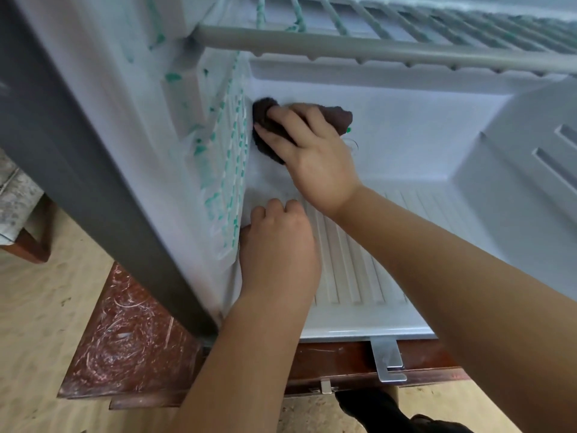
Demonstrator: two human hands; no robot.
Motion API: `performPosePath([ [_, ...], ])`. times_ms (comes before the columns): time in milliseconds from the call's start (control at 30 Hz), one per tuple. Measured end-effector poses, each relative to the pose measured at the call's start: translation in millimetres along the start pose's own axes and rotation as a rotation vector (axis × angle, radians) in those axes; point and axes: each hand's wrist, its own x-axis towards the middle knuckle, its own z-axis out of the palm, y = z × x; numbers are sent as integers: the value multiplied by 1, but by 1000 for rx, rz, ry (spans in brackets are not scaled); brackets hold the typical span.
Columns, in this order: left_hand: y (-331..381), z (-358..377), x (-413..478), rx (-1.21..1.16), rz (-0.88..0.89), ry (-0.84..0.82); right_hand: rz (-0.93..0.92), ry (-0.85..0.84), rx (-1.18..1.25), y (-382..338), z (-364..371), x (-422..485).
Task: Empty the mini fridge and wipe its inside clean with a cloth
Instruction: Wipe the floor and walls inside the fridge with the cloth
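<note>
The mini fridge's white inside fills the view, with a ribbed floor (359,276) and a back wall (421,120). My right hand (315,154) presses a dark brown cloth (338,115) into the back left corner, fingers spread over it. My left hand (278,245) has its fingers curled and rests at the foot of the left wall, against a thin plastic film with green print (228,170) that covers that wall. No food or bottles show inside.
A wire shelf (406,54) spans the fridge above my hands. The grey fridge side (93,170) stands at left. The fridge sits on a reddish wooden stand (125,332) over a sandy floor. A metal bracket (387,357) juts from the front edge.
</note>
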Motion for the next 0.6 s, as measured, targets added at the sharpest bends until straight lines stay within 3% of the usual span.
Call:
performPosePath([
  [100, 3, 0, -1, 4, -10, 2, -82, -133, -71, -5, -3, -10],
  [233, 5, -2, 0, 1, -50, -23, -47, -263, -14, -1, -12, -30],
  [433, 4, -1, 4, 0, -48, -46, 44, 85, 33, 20, -37, -17],
  [600, 0, -2, 7, -34, -86, -49, 52, -15, 108, 0, -4, 2],
])
